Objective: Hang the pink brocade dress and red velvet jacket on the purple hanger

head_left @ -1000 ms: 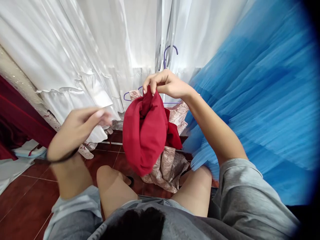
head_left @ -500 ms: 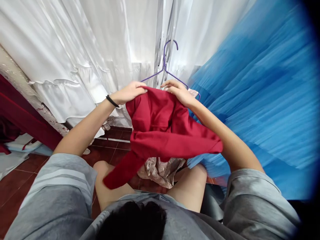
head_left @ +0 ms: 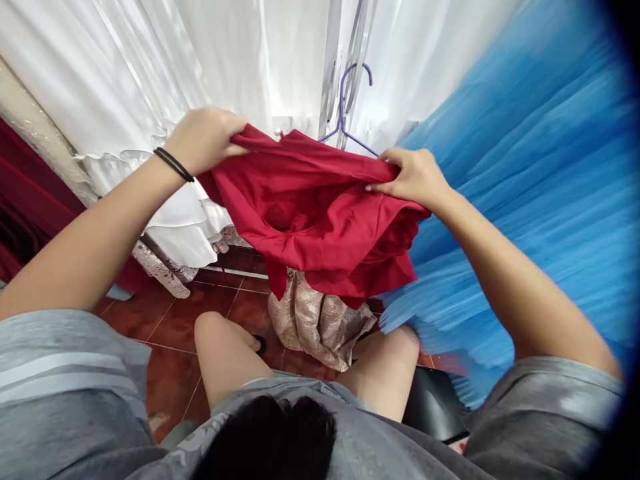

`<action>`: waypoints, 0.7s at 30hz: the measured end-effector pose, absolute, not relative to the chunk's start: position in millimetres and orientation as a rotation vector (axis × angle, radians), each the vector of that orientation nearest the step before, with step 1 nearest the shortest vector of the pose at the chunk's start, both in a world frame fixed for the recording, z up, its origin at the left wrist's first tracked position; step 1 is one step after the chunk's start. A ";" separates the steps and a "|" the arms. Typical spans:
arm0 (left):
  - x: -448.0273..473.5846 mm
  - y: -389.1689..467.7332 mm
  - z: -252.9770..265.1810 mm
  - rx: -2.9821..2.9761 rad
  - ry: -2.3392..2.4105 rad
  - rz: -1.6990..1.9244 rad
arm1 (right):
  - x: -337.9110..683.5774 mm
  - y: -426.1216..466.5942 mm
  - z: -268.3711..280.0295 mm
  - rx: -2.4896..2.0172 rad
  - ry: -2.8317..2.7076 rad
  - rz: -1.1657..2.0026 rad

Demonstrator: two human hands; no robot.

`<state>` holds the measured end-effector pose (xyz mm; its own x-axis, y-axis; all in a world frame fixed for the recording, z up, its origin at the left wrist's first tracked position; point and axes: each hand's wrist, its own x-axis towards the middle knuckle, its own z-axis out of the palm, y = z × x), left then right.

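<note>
A red garment (head_left: 310, 240) hangs stretched between my two hands, above my knees. My left hand (head_left: 210, 140) pinches its upper left edge, with the thumb and fingers closed on the cloth. At its upper right edge my right hand (head_left: 413, 175) grips the fabric in the same way. An opening shows in the middle of the cloth, between folds. Just behind the garment is a purple hanger (head_left: 343, 100), its lower part hidden by the red cloth. Below hangs a shiny pinkish-beige fabric (head_left: 320, 320), partly covered by the garment.
White curtain-like cloth (head_left: 220, 67) hangs in front. Blue sheer fabric (head_left: 510, 200) fills the right side, close to my right arm. Dark red cloth (head_left: 45, 180) stands at the left. The floor has red tiles (head_left: 170, 327). A black surface (head_left: 433, 403) lies beside my right thigh.
My hands have moved apart, spreading the red garment wider. Its loose sleeve-like lower part no longer drapes over my left knee, and an opening now shows in the cloth.
</note>
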<state>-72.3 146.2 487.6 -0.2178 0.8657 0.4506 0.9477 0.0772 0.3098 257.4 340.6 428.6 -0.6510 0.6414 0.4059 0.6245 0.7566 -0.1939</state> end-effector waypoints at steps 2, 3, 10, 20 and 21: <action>-82.9 145.9 489.3 -1.833 -2.211 -0.785 | 264.7 342.9 445.5 -0.988 -2.803 0.214; -85.4 145.7 491.6 -1.829 -2.196 -0.762 | 267.5 341.9 453.3 -1.018 -2.864 0.270; -90.4 143.4 515.2 -1.761 -1.835 -0.940 | 271.2 325.4 486.6 -1.004 -2.385 -0.147; -119.5 141.6 510.9 -1.630 -1.773 -0.906 | 288.6 350.9 490.4 -1.039 -2.402 -0.232; -122.1 139.7 510.3 -1.644 -1.800 -0.900 | 291.3 353.5 487.0 -1.108 -2.538 -0.083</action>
